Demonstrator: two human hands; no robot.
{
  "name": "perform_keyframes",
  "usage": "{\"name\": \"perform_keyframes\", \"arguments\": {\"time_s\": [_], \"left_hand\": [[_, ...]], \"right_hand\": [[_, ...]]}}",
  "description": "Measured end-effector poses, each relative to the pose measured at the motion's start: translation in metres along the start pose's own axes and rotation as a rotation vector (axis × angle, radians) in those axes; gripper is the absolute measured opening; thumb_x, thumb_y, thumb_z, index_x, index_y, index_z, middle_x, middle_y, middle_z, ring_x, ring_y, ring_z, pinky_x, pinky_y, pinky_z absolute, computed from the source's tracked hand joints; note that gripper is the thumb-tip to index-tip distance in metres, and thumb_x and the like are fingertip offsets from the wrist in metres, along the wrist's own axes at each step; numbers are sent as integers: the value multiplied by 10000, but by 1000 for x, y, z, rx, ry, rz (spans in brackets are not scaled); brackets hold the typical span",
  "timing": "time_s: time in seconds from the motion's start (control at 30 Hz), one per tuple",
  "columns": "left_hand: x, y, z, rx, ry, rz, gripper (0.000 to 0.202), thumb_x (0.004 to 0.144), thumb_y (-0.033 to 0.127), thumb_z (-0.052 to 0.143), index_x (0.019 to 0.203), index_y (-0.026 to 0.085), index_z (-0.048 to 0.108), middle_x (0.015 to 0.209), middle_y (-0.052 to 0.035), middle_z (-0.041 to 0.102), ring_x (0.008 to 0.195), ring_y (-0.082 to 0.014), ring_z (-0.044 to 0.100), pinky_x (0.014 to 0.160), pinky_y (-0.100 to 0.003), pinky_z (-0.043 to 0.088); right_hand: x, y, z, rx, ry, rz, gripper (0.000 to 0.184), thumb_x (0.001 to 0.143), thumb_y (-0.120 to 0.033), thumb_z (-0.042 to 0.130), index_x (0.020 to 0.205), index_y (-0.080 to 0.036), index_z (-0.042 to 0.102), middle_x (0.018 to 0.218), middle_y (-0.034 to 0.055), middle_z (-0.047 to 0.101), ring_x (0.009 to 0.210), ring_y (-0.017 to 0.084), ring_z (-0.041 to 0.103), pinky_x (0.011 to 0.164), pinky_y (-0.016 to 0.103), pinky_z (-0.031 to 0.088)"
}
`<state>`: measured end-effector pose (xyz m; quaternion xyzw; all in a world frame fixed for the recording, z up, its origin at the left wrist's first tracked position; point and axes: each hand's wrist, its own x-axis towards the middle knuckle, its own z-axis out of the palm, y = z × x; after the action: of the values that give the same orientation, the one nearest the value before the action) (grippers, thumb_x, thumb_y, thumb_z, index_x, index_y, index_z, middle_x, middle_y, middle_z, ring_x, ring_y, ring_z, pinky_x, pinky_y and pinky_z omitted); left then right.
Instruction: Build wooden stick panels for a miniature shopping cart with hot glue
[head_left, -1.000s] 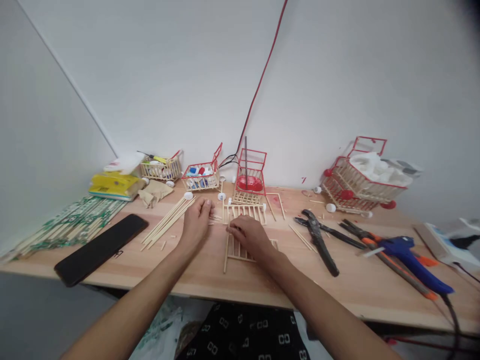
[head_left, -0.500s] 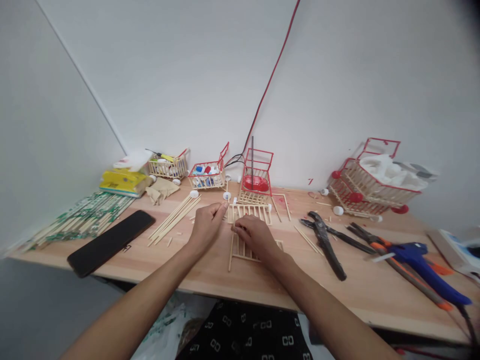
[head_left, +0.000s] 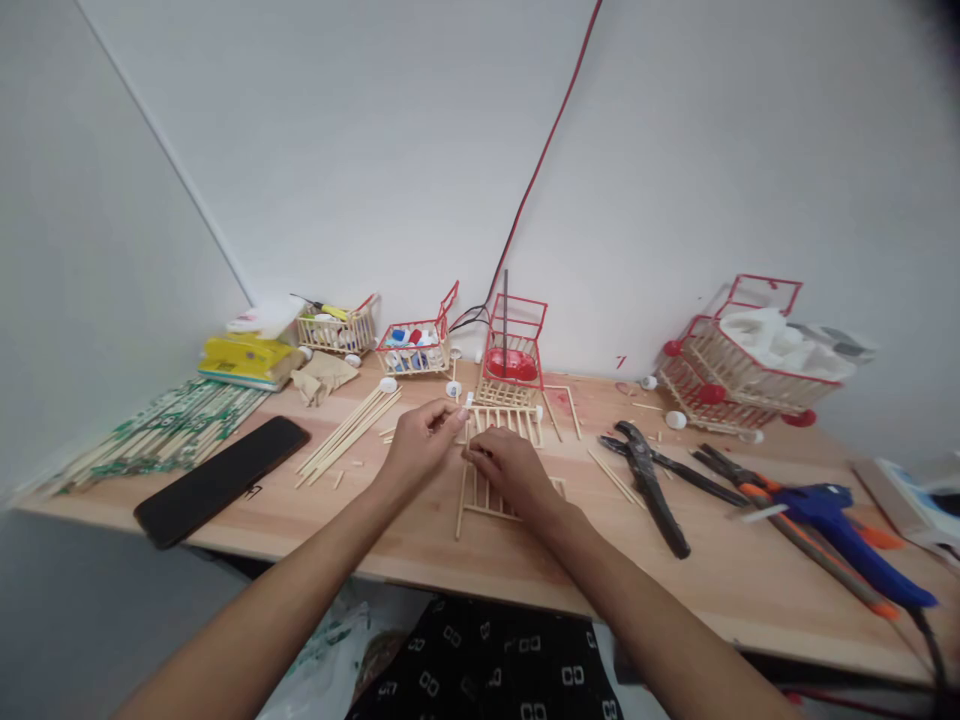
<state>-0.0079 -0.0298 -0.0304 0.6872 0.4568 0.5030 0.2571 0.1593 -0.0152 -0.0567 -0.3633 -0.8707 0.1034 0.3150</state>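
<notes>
On the table in front of me lies a small frame [head_left: 491, 512] of thin wooden sticks, a ladder-like lattice with one long stick along its left side. My right hand [head_left: 514, 468] covers much of it, fingers curled and closed on its upper left part. Just left of that, my left hand [head_left: 424, 440] is closed in a pinch near the upper end of the long stick. What its fingertips hold, if anything, is too small to make out. Beyond both hands is another stick lattice [head_left: 517, 424], partly hidden.
Behind stand small stick carts, one with a red glue-like mass [head_left: 513, 366], another with bottle caps [head_left: 412, 350]. Loose sticks [head_left: 349, 437] and a phone [head_left: 225, 480] lie left. Pliers [head_left: 651, 490], a blue glue gun [head_left: 847, 525] and stacked carts [head_left: 739, 365] are right.
My left hand has shifted slightly right and up, its pinched fingertips turning toward the right hand. The right hand stays on the stick frame.
</notes>
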Motion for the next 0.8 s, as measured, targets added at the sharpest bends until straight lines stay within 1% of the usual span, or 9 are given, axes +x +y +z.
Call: {"name": "perform_keyframes", "arguments": {"time_s": [0.1,0.27,0.43,0.57,0.8], "left_hand": [[-1,2,-1,4,-29,17,277,885,367,502,792,160,661,764,-16,630,747,-155,562,683,-251,402],[-2,5,-1,21,-41,52,245,861,342,537,808,162,695,788,-30,663,763,-160,587,693,-257,417],[0,3,3,86,-24,56,144,784,285,609,776,167,692,733,-14,645,709,-146,555,654,-249,405],[0,1,3,108,-62,71,163,800,266,587,703,164,668,706,-19,630,722,-154,553,675,-257,406],[0,-1,1,90,-98,96,183,825,269,586,694,170,666,701,-20,632,732,-163,551,699,-262,400]], "right_hand": [[0,0,0,-9,1,1,197,869,-170,591,675,-180,563,686,8,576,693,151,503,650,251,339],[0,0,1,-20,19,5,203,873,-176,583,671,-177,567,694,15,579,696,152,512,655,251,349],[-1,2,2,-14,17,16,171,885,-181,562,718,-178,599,741,31,610,723,157,533,675,258,367],[-1,4,4,-25,12,20,175,891,-194,561,722,-175,603,730,30,606,712,157,528,677,264,366],[-2,1,0,-5,13,28,170,889,-216,577,729,-176,620,737,29,615,731,156,542,693,260,387]]}}
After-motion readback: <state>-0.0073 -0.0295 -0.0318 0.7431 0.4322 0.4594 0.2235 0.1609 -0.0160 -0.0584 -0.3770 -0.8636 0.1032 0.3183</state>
